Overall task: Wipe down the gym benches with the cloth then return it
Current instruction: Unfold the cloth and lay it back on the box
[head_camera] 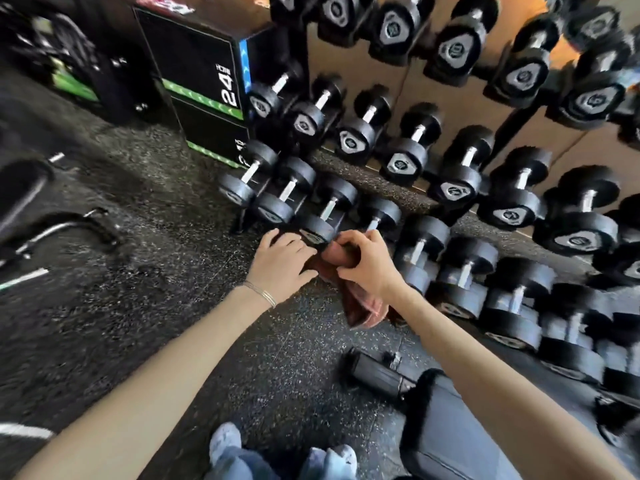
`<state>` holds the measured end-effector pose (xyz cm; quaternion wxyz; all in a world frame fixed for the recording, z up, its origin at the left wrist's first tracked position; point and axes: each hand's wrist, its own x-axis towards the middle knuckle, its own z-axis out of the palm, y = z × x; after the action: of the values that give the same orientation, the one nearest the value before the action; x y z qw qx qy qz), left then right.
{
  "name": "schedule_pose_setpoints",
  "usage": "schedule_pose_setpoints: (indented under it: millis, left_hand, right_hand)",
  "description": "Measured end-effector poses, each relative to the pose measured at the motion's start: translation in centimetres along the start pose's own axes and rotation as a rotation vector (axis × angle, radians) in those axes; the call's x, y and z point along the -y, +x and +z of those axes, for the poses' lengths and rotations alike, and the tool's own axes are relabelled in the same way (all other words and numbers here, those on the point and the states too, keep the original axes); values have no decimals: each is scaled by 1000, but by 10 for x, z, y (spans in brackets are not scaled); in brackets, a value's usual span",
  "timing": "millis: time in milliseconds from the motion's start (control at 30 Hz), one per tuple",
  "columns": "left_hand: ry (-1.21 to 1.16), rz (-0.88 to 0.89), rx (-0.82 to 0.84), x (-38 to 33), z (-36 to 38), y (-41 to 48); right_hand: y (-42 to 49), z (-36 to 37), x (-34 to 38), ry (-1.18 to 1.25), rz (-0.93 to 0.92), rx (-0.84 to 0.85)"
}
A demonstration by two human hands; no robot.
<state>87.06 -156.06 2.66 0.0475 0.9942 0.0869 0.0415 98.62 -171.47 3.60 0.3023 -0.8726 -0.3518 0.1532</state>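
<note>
cloth (360, 311) long axis slanting down-right, loose end low, L hand (284, 259), R hand (365, 263), both grips clamped on upper end

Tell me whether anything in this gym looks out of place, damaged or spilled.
Nothing looks spilled or broken. The one odd thing is the brown cloth: the left hand and the right hand hold it at the lowest row of dumbbells, not at the bench pad at lower right. The dumbbells lie in orderly rows.
</note>
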Motion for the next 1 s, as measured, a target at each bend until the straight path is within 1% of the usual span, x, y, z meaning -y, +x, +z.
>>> schedule_pose_setpoints:
  millis: [167,300,400,500,600,700,767,800,867,900,1000]
  left_hand:
    - [-201,-103,49,81,-5,-29]
    - [-320,-204,50,141,-9,-54]
    - [-284,-207,45,176,-12,-68]
    - [-217,-178,52,207,-13,-74]
    - [-178,-157,62,234,-12,-76]
    - [-212,-192,17,254,-11,-72]
    - [-272,-252,-15,269,-11,-68]
    - [-321,-301,-18,278,-11,-64]
    - [-436,-438,16,298,-11,-53]
    - [-482,-500,37,309,-11,-47]
    - [-554,-609,84,339,-9,-25]
  right_hand:
    - [25,64,64,64,-17,90]
    - [42,110,110,84,-28,128]
    - [51,145,136,132,-5,167]
    - [65,174,151,184,70,274]
    - [82,192,160,226,126,338]
    - [103,197,164,194,112,390]
    - [123,193,163,215,117,461]
    - [135,189,162,273,145,512]
    - [160,183,161,399,190,618]
    - [174,181,160,423,191,655]
    - [222,175,165,398,148,704]
